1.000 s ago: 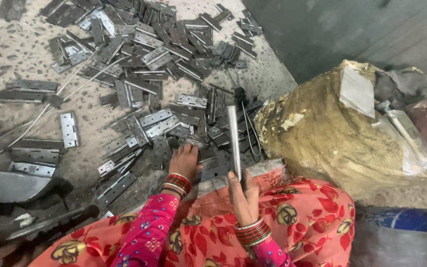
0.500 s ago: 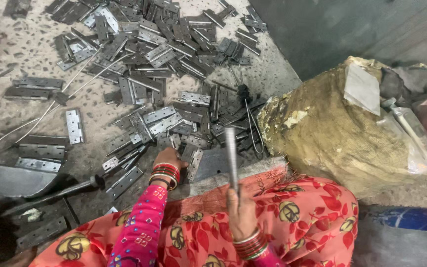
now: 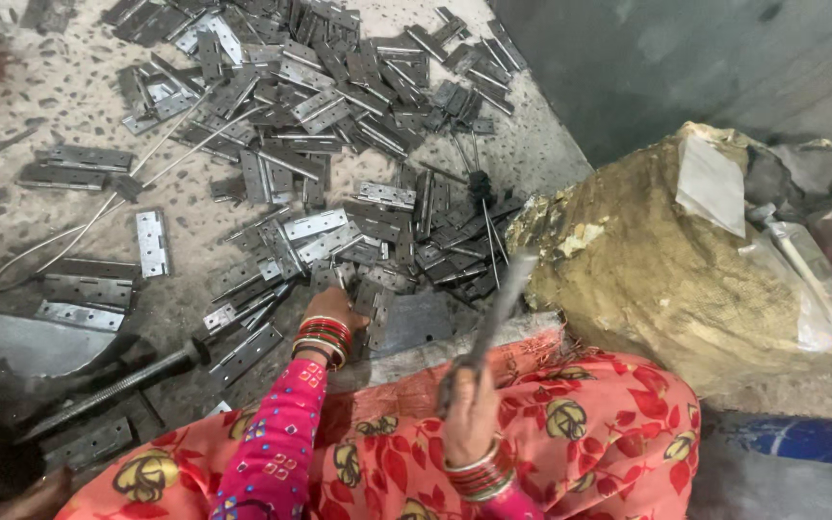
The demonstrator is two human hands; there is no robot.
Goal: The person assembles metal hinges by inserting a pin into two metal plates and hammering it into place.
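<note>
So the big landmark is that lumpy tan sack (image 3: 647, 279), with a pale rectangular label (image 3: 712, 183) near its top and a clear plastic bag (image 3: 806, 279) on its right flank. Left of the sack, a heap of grey metal hinges (image 3: 339, 144) covers the speckled floor (image 3: 50, 106), with barer patches further left. Left hand (image 3: 334, 306) reaches into the heap's near edge; can't tell its grip. Right hand (image 3: 469, 409), below the sack's left edge, is clenched around a blurry metal bar (image 3: 498, 303).

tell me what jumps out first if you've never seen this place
A sprawling heap of grey metal hinges covers the speckled floor across the upper middle. At bottom centre, the left hand reaches into the heap's near edge while the right hand grips a metal rod. A bulging tan sack sits at right.
</note>
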